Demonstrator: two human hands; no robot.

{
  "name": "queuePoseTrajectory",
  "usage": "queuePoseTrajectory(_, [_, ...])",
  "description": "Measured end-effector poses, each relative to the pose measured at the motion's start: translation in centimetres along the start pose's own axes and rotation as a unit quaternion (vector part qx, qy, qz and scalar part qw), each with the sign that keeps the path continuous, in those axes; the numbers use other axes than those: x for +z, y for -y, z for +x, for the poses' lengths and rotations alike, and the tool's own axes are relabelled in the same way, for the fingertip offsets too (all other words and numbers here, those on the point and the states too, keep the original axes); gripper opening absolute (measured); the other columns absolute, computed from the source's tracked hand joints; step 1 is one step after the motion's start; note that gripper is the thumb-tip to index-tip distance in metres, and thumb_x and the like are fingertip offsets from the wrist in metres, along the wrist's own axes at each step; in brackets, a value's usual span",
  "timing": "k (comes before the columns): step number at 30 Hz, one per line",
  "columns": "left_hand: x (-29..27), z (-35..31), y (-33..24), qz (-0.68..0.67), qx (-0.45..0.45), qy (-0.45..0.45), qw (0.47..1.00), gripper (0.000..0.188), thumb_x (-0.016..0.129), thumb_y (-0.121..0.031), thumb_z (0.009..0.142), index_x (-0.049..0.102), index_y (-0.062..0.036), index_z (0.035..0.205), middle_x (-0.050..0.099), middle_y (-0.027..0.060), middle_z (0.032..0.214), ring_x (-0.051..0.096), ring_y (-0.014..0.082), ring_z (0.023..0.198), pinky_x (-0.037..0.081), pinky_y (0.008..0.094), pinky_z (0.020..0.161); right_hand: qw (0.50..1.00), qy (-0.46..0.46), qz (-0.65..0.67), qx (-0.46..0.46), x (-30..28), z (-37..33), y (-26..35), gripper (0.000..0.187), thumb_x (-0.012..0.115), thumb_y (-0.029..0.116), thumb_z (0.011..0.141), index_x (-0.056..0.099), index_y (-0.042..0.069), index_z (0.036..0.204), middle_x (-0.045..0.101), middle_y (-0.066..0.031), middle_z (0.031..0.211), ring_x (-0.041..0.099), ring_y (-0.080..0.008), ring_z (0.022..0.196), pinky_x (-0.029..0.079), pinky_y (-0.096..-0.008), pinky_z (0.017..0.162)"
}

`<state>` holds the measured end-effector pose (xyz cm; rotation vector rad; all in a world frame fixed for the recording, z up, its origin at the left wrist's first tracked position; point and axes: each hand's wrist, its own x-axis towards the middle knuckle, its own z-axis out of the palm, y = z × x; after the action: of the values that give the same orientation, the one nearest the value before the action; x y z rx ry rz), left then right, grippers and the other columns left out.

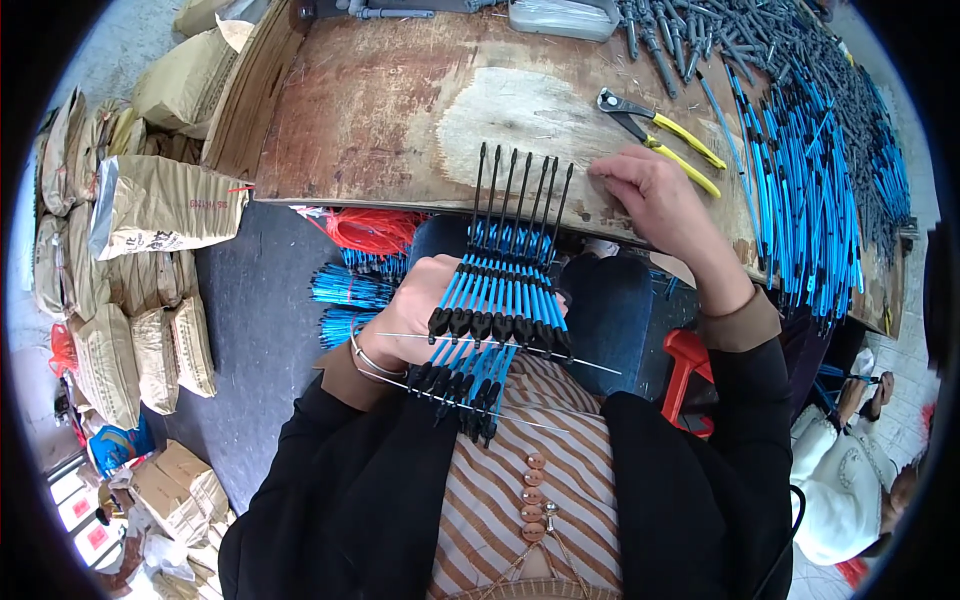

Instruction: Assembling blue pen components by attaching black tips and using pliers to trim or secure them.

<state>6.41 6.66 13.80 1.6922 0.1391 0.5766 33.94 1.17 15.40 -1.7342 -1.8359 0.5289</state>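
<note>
My left hand [418, 292] clutches blue sticks [507, 285], roughly twelve-to-six, eight o'clock from my curled right hand [660, 195]; pinching anything? Can't tell.

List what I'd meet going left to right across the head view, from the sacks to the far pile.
Brown sacks → held blue-and-black rods → right hand → pile of blue rods.
</note>
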Motion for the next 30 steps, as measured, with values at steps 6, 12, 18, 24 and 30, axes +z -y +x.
queuePoseTrajectory(6, [0.2, 0.0, -0.1, -0.028, 0.021, -0.016, 0.999, 0.013, 0.063, -0.012, 0.075, 0.064, 0.0004, 0.079, 0.068, 0.0123, 0.083, 0.06, 0.0255, 0.06, 0.048, 0.0313, 0.058, 1.0, 0.002, 0.009, -0.03, 0.3, 1.1, -0.7, 0.015, 0.057, -0.002, 0.08, 0.065, -0.002, 0.093, 0.06, -0.0063, 0.081, 0.054, -0.0194, 0.064, 0.044, -0.0281, 0.062])
queuePoseTrajectory(12, [-0.3, 0.4, 0.3, -0.1, 0.115, 0.012, 0.988, 0.014, 0.063, -0.013, 0.075, 0.064, 0.0007, 0.079, 0.068, 0.0125, 0.082, 0.059, 0.0262, 0.059, 0.047, 0.0324, 0.058, 1.0, -0.013, 0.002, -0.021, -0.1, 0.9, -0.8, 0.014, 0.057, -0.001, 0.081, 0.065, -0.001, 0.093, 0.059, -0.0059, 0.08, 0.054, -0.0194, 0.064, 0.044, -0.0284, 0.062])
queuePoseTrajectory(18, [0.6, 0.0, 1.1, -0.094, 0.015, -0.015, 0.995, 0.015, 0.063, -0.013, 0.075, 0.064, 0.001, 0.08, 0.068, 0.0128, 0.083, 0.06, 0.0267, 0.06, 0.047, 0.0325, 0.059, 1.0, 0.012, -0.009, 0.002, -0.5, 0.6, -0.8, 0.015, 0.058, -0.002, 0.081, 0.065, -0.001, 0.093, 0.059, -0.0057, 0.081, 0.054, -0.0196, 0.065, 0.044, -0.0283, 0.062])
queuePoseTrajectory(24, [0.3, 0.6, 0.5, -0.029, 0.085, -0.016, 0.996, 0.015, 0.063, -0.013, 0.075, 0.064, 0.0009, 0.081, 0.068, 0.0124, 0.083, 0.06, 0.0264, 0.06, 0.047, 0.032, 0.058, 0.999, 0.017, -0.015, -0.024, 0.0, 1.3, -0.9, 0.015, 0.058, -0.002, 0.08, 0.065, -0.001, 0.093, 0.06, -0.0056, 0.083, 0.055, -0.0196, 0.066, 0.044, -0.028, 0.062])
queuePoseTrajectory(30, [-0.2, 0.8, 0.0, -0.049, 0.098, -0.01, 0.994, 0.016, 0.063, -0.015, 0.075, 0.064, 0.0008, 0.08, 0.068, 0.0121, 0.082, 0.06, 0.0262, 0.06, 0.046, 0.0315, 0.058, 0.998, 0.018, -0.007, -0.053, 0.5, 2.2, -0.7, 0.014, 0.058, -0.002, 0.08, 0.065, -0.002, 0.093, 0.061, -0.0054, 0.085, 0.056, -0.0197, 0.067, 0.045, -0.028, 0.062])
